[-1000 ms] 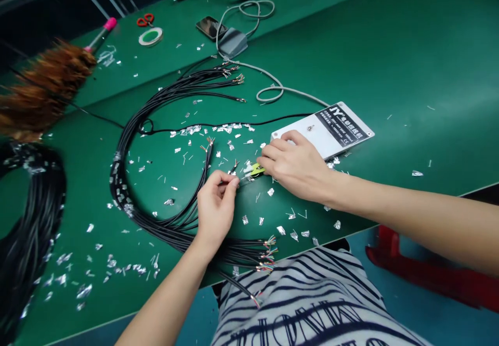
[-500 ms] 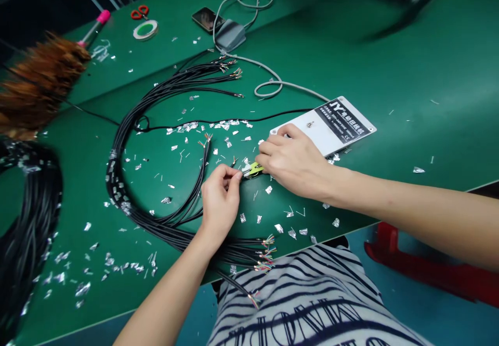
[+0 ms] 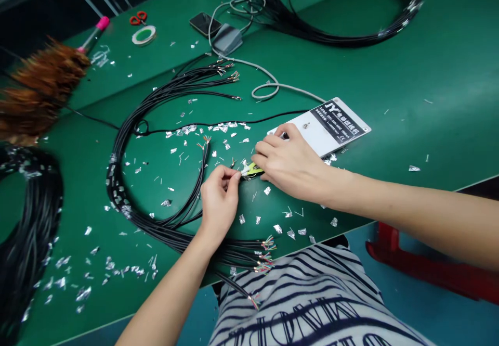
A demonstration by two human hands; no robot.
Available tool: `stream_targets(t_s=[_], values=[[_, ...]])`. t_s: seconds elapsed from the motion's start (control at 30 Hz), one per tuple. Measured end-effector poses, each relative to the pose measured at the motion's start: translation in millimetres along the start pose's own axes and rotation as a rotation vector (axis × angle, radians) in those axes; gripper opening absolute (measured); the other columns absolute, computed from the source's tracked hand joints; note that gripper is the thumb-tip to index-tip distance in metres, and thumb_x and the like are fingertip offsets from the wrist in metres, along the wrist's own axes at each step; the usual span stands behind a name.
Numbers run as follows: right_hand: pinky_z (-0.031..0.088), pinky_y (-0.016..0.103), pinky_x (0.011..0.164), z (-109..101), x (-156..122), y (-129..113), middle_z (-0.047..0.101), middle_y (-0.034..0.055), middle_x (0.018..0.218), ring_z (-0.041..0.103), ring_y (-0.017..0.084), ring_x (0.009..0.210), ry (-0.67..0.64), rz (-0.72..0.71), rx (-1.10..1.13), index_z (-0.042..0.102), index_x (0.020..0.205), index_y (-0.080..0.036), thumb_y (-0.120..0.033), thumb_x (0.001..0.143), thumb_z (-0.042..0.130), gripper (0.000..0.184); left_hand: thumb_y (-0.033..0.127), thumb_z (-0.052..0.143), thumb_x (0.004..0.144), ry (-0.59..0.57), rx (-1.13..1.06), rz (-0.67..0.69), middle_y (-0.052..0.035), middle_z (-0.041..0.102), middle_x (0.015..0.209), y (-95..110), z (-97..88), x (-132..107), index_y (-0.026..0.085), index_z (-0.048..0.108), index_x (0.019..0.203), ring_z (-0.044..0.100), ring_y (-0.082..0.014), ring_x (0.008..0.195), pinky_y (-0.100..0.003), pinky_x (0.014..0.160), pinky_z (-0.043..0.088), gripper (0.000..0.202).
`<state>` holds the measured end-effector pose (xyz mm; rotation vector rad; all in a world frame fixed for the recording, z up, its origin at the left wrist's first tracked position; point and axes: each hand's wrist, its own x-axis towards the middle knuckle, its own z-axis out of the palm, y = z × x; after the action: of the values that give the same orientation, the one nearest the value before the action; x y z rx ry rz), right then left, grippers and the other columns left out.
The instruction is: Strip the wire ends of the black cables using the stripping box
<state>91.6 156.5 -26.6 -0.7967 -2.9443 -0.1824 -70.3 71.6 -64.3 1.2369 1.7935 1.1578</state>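
My left hand [image 3: 220, 195] pinches the end of a black cable between thumb and forefinger; most of that cable is hidden behind the hand. Held in my right hand [image 3: 290, 161] is a small yellow-green tool [image 3: 254, 168] that looks like snips, its tip meeting the cable end at my left fingertips. A bundle of black cables [image 3: 130, 122] curves around to the left, its stripped ends showing coloured wires [image 3: 266, 255] near the table's front edge. Just beyond my right hand lies a white machine with a black label [image 3: 337, 122], partly covered by the fingers.
Foil scraps [image 3: 134, 270] litter the green table [image 3: 409, 91]. Further back are a grey pedal [image 3: 227, 39] with a grey cord, a phone [image 3: 205, 23], tape [image 3: 144, 35], red-handled scissors [image 3: 138, 18] and another cable bundle [image 3: 351, 39]. A brush [image 3: 47, 83] and coiled cables [image 3: 35, 205] lie left.
The cable bundle at the back right, blurred in motion before, now lies spread in a curve on the table. My hands stay nearly in place, with the tool's tip still at the cable end.
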Motion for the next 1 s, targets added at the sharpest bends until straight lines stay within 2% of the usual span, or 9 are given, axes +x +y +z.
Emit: stream_targets(t_s=[0.07,0.13,0.23,0.37,0.53,0.7,0.8,0.93,1.0], values=[[0.033,0.042,0.087,-4.3,-12.1,6.8,0.072,0.0084,0.1,0.061,0.026,0.094,0.091,0.021,0.078,0.067,0.094,-0.016,-0.015,0.091,0.056,0.012,0.026,0.059,0.083,-0.005,-0.001,0.001,0.0002,0.061,0.066,-1.0,-1.0,-0.1,0.018,0.059,0.074,0.055,-0.0127,0.056,-0.023,0.054,0.04,0.012],[0.036,0.041,0.087,-9.1,-31.5,12.4,0.073,0.0086,0.108,0.063,0.025,0.1,0.266,0.109,0.178,0.065,0.102,-0.017,-0.02,0.094,0.055,0.013,0.027,0.059,0.083,-0.005,0.001,0.006,-0.0001,0.061,0.066,-2.2,-2.2,-0.3,0.018,0.06,0.075,0.056,-0.0134,0.058,-0.024,0.054,0.041,0.012],[0.041,0.038,0.087,-10.4,-64.8,11.8,0.075,0.0064,0.109,0.065,0.023,0.105,0.524,0.28,0.268,0.062,0.098,-0.02,-0.014,0.094,0.054,0.011,0.028,0.06,0.083,-0.009,0.004,0.014,-0.0003,0.062,0.066,-4.1,-3.1,0.0,0.018,0.061,0.075,0.057,-0.0139,0.059,-0.023,0.054,0.041,0.013],[0.041,0.039,0.088,3.6,-89.3,0.8,0.075,0.0042,0.112,0.065,0.024,0.112,0.536,0.292,0.258,0.057,0.091,-0.022,-0.007,0.091,0.055,0.016,0.029,0.06,0.083,-0.01,0.003,0.022,-0.0001,0.062,0.067,-6.0,-2.9,0.9,0.018,0.061,0.075,0.057,-0.0136,0.058,-0.023,0.054,0.042,0.014],[0.039,0.041,0.095,19.8,-89.8,-1.1,0.076,0.0013,0.109,0.065,0.023,0.112,0.563,0.28,0.172,0.058,0.092,-0.023,-0.003,0.085,0.06,0.022,0.028,0.062,0.08,0.017,0.0,0.005,-0.0004,0.062,0.066,-8.5,-7.1,-2.2,0.018,0.061,0.072,0.057,-0.0134,0.058,-0.023,0.054,0.042,0.013],[0.04,0.042,0.097,20.8,-89.1,2.4,0.076,0.0008,0.107,0.064,0.023,0.112,0.58,0.286,0.187,0.059,0.092,-0.024,-0.003,0.084,0.061,0.023,0.031,0.06,0.082,0.025,-0.029,-0.042,0.0006,0.059,0.065,-9.9,-14.8,-3.7,0.018,0.059,0.074,0.054,-0.0118,0.056,-0.022,0.053,0.042,0.016],[0.043,0.043,0.094,17.2,-90.6,-2.5,0.076,0.0045,0.109,0.062,0.025,0.116,0.594,0.28,0.229,0.057,0.092,-0.024,-0.006,0.087,0.061,0.019,0.031,0.059,0.084,0.035,-0.018,0.0,-0.0014,0.061,0.075,-10.5,-21.8,-2.7,0.018,0.058,0.086,0.058,-0.0134,0.063,-0.025,0.06,0.048,0.013],[0.044,0.045,0.095,15.6,-96.0,-22.4,0.073,0.0094,0.115,0.061,0.025,0.116,0.59,0.216,0.374,0.057,0.097,-0.022,-0.006,0.089,0.058,0.017,0.026,0.061,0.084,0.024,0.422,0.272,-0.0135,0.061,0.113,-17.4,-42.3,-10.1,0.017,0.049,0.126,0.06,-0.0247,0.1,-0.041,0.088,0.05,0.044],[0.046,0.043,0.095,16.9,-97.7,-37.7,0.071,0.0105,0.119,0.061,0.022,0.116,0.523,0.159,0.529,0.058,0.104,-0.02,-0.007,0.091,0.053,0.019,0.028,0.057,0.088,0.05,0.72,0.335,-0.0199,0.055,0.126,-23.3,-54.6,-15.0,0.014,0.045,0.132,0.054,-0.0331,0.115,-0.05,0.093,0.046,0.048]])
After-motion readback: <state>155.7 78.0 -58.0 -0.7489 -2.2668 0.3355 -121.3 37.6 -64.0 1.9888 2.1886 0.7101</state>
